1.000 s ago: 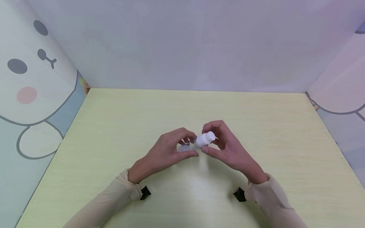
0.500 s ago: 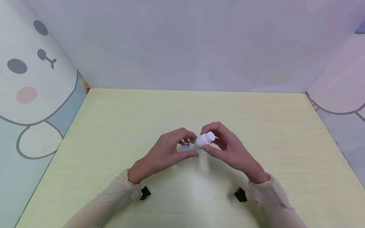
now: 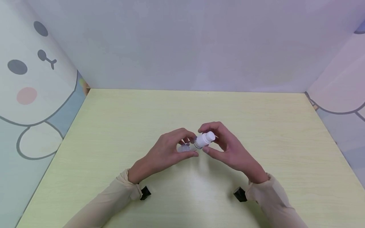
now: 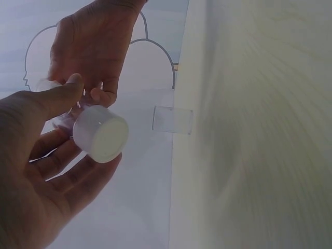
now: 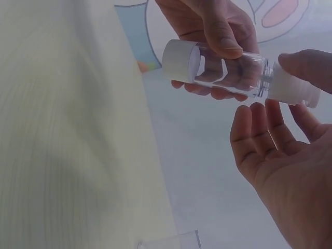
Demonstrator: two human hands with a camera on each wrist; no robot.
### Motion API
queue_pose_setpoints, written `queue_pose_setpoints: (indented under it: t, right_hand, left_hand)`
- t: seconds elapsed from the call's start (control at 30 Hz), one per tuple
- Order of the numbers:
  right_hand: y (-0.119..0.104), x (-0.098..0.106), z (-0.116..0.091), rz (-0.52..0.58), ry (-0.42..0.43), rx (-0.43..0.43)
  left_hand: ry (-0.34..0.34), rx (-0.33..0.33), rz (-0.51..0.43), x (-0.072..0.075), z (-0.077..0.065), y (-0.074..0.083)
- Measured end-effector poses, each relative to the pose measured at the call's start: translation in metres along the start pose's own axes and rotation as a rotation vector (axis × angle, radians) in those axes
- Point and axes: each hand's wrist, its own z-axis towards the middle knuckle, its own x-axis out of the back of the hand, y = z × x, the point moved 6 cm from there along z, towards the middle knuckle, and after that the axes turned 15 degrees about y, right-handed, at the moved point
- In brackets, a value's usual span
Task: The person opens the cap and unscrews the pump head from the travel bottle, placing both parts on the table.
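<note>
A clear bottle point(image 5: 228, 70) with a white base point(image 4: 106, 137) is held above the table, tilted, in my left hand point(image 3: 166, 147). The left thumb lies along one side of it and the fingers on the other. At its upper end sits a white pump head point(image 3: 205, 139), pointing to the right. My right hand point(image 3: 226, 148) is around this pump head, thumb on the near side and fingers curved on the far side. In the right wrist view the right thumb point(image 5: 306, 65) overlaps the white collar. Some right fingers point(image 5: 244, 127) extend beside the bottle, apart from it.
A clear, rectangular-outlined piece point(image 4: 173, 120), perhaps a cap, stands on the pale wooden table point(image 3: 128, 110) beyond the hands. A plain wall point(image 3: 194, 47) rises at the back, with cartoon-printed panels point(image 3: 42, 95) at the sides. Black devices point(image 3: 145, 192) sit at both wrists.
The right fingertips have shifted leftward around the pump head, and the thumb has moved slightly right. The left hand and bottle have stayed in place.
</note>
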Motion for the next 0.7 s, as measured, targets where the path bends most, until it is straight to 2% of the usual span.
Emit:
queue_pose_setpoints:
  t: [0.13,0.27,0.47,0.7]
  right_hand:
    - [0.0057,0.0008,-0.0001,-0.057,0.034,-0.084]
    - [0.0086,0.0015,0.0002,-0.066,0.064,-0.112]
    - [0.0072,0.0023,0.0008,-0.029,0.071,-0.116]
    - [0.001,0.0014,-0.0002,0.015,0.036,-0.07]
  left_hand:
    - [-0.001,-0.005,-0.001,-0.0002,0.0002,0.0006]
    - [0.0,0.0,0.005,-0.0008,0.0005,0.0006]
    - [-0.006,0.008,0.012,-0.0017,0.0008,0.0007]
    - [-0.001,0.012,-0.003,-0.0021,0.0002,-0.0002]
